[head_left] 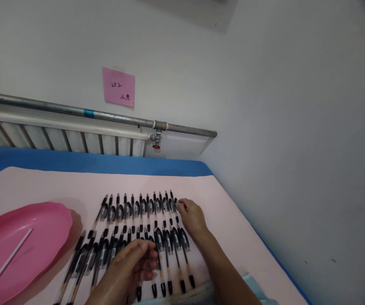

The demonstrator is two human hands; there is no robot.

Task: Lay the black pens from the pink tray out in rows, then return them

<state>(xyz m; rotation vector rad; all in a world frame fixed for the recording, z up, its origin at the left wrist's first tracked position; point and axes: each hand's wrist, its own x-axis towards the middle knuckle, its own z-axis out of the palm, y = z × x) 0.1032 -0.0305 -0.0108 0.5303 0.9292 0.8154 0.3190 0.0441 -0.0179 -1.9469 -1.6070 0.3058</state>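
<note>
Two rows of clear-barrelled gel pens lie on the pink tabletop, the far row [133, 212] above the near row [168, 262]. Black pen caps with clips [185, 241] lie between and beside the barrels. My right hand [193, 216] is at the right end of the far row, its thumb and forefinger pinched on a pen cap [176, 203] that they partly cover. Over the middle of the near row is my left hand [134, 262], fingers loosely curled with gaps between them and nothing visible in them. It hides several pens beneath.
At left stands a pink oval tray [48, 224] with a thin white refill [12, 252] in it. A blue border [121, 165] edges the tabletop. Behind are a radiator [74, 140], a metal pipe [115, 116] and a pink note [118, 87]; a wall [296, 148] rises at right.
</note>
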